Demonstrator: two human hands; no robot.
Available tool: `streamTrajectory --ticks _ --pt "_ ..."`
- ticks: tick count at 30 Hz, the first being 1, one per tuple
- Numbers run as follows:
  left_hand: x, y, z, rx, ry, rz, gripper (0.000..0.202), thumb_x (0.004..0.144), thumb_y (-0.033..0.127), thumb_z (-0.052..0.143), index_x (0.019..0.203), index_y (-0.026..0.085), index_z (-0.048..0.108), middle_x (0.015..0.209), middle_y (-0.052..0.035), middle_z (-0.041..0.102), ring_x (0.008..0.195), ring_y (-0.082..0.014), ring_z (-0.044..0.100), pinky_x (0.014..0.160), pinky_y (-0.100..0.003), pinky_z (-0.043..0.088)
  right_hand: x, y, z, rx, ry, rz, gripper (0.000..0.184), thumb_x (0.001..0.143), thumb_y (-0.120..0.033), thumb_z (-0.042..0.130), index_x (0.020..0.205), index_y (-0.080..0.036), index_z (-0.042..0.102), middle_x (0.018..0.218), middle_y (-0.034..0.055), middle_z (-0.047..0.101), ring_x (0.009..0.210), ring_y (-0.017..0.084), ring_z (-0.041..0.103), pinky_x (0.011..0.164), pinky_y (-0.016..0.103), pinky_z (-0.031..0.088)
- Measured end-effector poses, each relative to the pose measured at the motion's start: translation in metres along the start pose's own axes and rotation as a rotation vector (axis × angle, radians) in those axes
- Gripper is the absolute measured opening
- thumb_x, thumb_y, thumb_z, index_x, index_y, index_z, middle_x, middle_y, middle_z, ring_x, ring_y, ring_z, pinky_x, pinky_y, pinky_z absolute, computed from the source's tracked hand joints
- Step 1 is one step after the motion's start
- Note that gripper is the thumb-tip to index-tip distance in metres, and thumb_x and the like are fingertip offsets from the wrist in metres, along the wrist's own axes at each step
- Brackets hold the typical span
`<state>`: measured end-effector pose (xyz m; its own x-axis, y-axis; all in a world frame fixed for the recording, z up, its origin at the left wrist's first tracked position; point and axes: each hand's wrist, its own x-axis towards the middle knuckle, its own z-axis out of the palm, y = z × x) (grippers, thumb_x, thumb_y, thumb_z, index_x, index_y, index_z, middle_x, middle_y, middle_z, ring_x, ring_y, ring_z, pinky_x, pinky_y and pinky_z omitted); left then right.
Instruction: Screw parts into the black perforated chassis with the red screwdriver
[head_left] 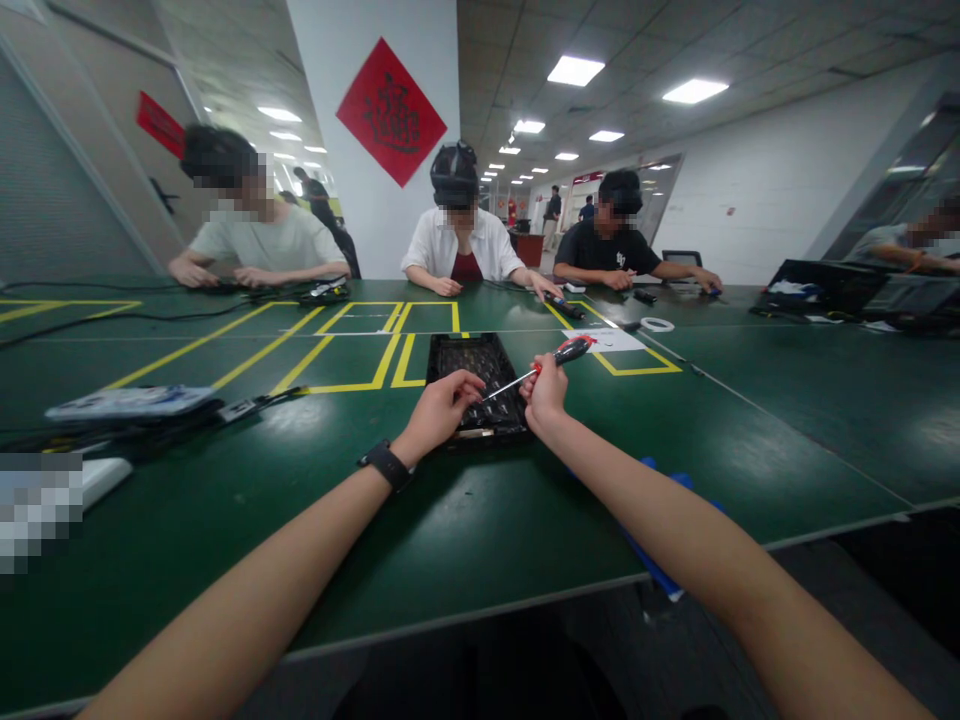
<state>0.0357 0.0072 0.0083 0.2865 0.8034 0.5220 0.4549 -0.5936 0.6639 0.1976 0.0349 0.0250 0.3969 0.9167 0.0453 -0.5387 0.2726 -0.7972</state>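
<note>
My right hand (545,392) is closed around a screwdriver (559,357) with a red and black handle. Its thin shaft slants down to the left over a black tray (472,352) that lies on the green table (420,530). My left hand (441,407), with a dark watch on its wrist, rests on the tray's near part. Its fingers are curled in a pinch close to the screwdriver's tip; what they hold is too small to see.
Three people sit at the table's far side, busy with small tools. Yellow tape lines (330,350) mark the tabletop. A white sheet (611,340) and a tape ring (658,324) lie beyond the tray. Cables and flat devices (131,403) lie at the left. Something blue (652,560) sits under my right forearm.
</note>
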Motion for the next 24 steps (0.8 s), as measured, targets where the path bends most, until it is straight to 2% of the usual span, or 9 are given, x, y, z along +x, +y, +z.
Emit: streamTrajectory --ticks 8,11,14,18,24 --pt "-0.0006 0.0036 -0.0007 0.073 0.026 -0.038 0.018 0.083 0.026 0.05 0.095 0.018 0.061 0.08 -0.0018 0.065 0.076 -0.0147 0.06 0.073 -0.028 0.047 -0.0014 -0.0009 0.0009 0.006 0.009 -0.024 0.013 0.074 -0.024 0.05 0.068 -0.02 0.038 0.042 -0.0116 0.03 0.033 0.004 0.029 0.032 0.015 0.021" --pt "-0.0008 0.0052 -0.0014 0.112 0.014 -0.054 0.023 0.078 0.031 0.058 0.097 0.018 0.062 0.082 -0.002 0.065 0.075 -0.015 0.059 0.071 -0.028 0.046 -0.0016 -0.0017 0.0002 0.024 0.007 -0.013 0.014 0.074 -0.024 0.05 0.068 -0.02 0.038 0.043 -0.0116 0.03 0.034 0.004 0.029 0.032 0.015 0.022" --pt "-0.0006 0.0058 -0.0021 0.125 -0.003 -0.039 0.027 0.071 0.029 0.066 0.096 0.018 0.063 0.083 -0.0016 0.065 0.076 -0.0151 0.059 0.071 -0.028 0.046 -0.0015 -0.002 -0.0002 0.029 -0.006 0.011 0.014 0.074 -0.026 0.05 0.068 -0.02 0.038 0.044 -0.0113 0.031 0.034 0.003 0.029 0.033 0.015 0.022" --pt "0.0004 0.0045 -0.0022 0.127 -0.009 -0.054 0.017 0.076 0.029 0.061 0.088 0.017 0.064 0.079 -0.0018 0.066 0.072 -0.0148 0.059 0.068 -0.027 0.045 -0.0009 -0.0019 0.0002 0.018 -0.02 0.024 0.015 0.074 -0.027 0.051 0.069 -0.019 0.039 0.045 -0.0112 0.032 0.035 0.003 0.03 0.033 0.014 0.022" --pt "0.0013 0.0009 -0.0016 0.148 0.007 -0.079 0.017 0.077 0.029 0.06 0.087 0.017 0.067 0.074 -0.0018 0.067 0.068 -0.0152 0.059 0.063 -0.027 0.043 -0.001 -0.0014 -0.0001 0.016 -0.026 0.014 0.015 0.074 -0.027 0.051 0.069 -0.019 0.039 0.045 -0.0111 0.032 0.034 0.003 0.03 0.033 0.014 0.022"
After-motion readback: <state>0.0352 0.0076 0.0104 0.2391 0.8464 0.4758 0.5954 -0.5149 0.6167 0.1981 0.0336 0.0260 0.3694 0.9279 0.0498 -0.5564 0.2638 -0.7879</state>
